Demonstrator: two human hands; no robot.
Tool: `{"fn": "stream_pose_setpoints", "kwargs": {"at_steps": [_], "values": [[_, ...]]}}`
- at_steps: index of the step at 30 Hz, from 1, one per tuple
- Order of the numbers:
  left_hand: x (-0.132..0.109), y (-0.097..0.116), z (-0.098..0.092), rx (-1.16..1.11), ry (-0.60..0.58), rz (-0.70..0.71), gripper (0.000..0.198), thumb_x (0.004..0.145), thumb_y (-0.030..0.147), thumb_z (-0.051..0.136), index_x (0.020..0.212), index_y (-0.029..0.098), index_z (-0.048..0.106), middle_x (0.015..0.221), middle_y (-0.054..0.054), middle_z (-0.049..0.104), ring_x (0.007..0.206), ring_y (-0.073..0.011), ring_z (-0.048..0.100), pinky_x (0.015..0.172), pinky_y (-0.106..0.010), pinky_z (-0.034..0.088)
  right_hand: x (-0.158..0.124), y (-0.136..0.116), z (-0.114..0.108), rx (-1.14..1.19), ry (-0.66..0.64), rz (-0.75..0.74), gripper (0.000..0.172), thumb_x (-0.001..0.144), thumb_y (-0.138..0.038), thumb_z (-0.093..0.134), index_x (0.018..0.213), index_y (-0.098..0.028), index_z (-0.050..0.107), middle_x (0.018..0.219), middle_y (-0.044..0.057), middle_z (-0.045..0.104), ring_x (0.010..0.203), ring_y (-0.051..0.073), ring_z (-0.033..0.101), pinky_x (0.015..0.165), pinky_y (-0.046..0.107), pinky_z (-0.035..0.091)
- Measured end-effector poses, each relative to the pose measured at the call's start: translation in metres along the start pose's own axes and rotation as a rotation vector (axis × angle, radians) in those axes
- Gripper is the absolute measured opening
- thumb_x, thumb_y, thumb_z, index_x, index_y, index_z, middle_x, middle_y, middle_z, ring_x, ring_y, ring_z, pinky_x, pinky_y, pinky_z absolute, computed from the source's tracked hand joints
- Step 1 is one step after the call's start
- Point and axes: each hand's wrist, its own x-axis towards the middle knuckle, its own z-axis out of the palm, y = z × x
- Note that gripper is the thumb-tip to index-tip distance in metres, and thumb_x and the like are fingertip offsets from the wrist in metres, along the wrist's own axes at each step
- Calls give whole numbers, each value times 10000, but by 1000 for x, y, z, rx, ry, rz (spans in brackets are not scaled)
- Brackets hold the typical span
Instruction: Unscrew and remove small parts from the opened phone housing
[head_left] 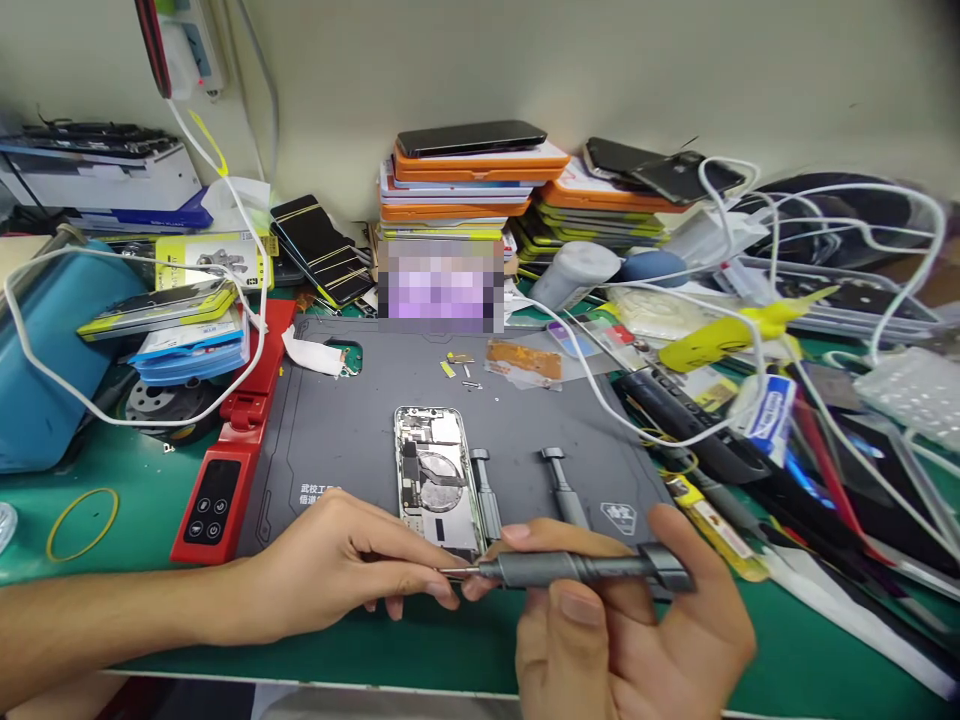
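My right hand [600, 610] grips a grey screwdriver [570, 570], held nearly level with its thin tip pointing left. One finger rests by the cap at its back end. The thumb and index finger of my left hand [360, 570] are pinched together at that tip. Whether a small part sits between them is hidden. Just beyond my hands lies an opened phone [433, 470], its inside parts and round coil showing; its lower end is partly covered by my fingers. Two more grey screwdrivers, one beside the phone [486, 490] and another farther right [562, 485], rest on the dark mat [337, 400].
Small metal parts [457, 368] and an orange flex sheet [525, 363] lie on the mat's far side. A red device [214, 510] borders it at left. Stacked boxes [457, 190] stand behind. White cables [600, 395] and tools crowd the right.
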Motion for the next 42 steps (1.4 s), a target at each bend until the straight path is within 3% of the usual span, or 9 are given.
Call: {"fn": "stream_pose_setpoints", "kwargs": {"at_steps": [4, 10, 15, 26, 31, 42], "values": [[-1, -3, -2, 21, -3, -34, 177, 1015, 310, 805, 1172, 299, 887, 1044, -26, 873, 657, -82, 695, 631, -136, 593, -2, 3, -3, 43, -23, -3, 508, 1069, -180, 644, 1548, -299, 523, 1001, 71, 815, 877, 240, 803, 631, 354, 681], [-2, -7, -3, 54, -38, 15, 195, 1039, 303, 783, 1205, 284, 882, 1104, -44, 865, 829, -139, 770, 729, -180, 618, -1, 3, -4, 48, -52, 62, 476, 1080, -211, 618, 1536, -316, 527, 1012, 70, 802, 820, 233, 781, 695, 432, 701], [-1, -5, -3, 22, -46, 48, 246, 1028, 266, 790, 1264, 281, 860, 1144, -47, 860, 846, -142, 786, 758, -190, 641, 3, 0, -4, 84, -88, 107, 475, 1119, -247, 550, 1576, -364, 496, 1010, 56, 781, 819, 229, 777, 751, 476, 715], [-1, -1, 0, -100, -33, 87, 262, 1001, 135, 780, 1217, 253, 869, 1108, -65, 870, 784, -131, 817, 762, -170, 678, 8, -4, -6, 135, -116, 226, 446, 1130, -308, 548, 1566, -390, 505, 1000, 45, 771, 751, 203, 758, 669, 375, 685], [-2, 0, 0, -82, -50, 85, 224, 1032, 233, 776, 1239, 233, 862, 1142, -90, 862, 833, -170, 832, 778, -221, 699, 13, -1, -8, 189, -174, 303, 462, 1136, -334, 523, 1595, -363, 473, 986, 54, 755, 668, 192, 723, 546, 324, 634], [-2, -3, -1, -57, -34, 95, 203, 1022, 206, 783, 1192, 260, 879, 1112, -75, 869, 782, -147, 821, 738, -191, 682, 10, 3, -12, 185, -193, 296, 480, 1137, -351, 523, 1610, -401, 460, 1021, 49, 768, 687, 196, 729, 589, 342, 645]]}}
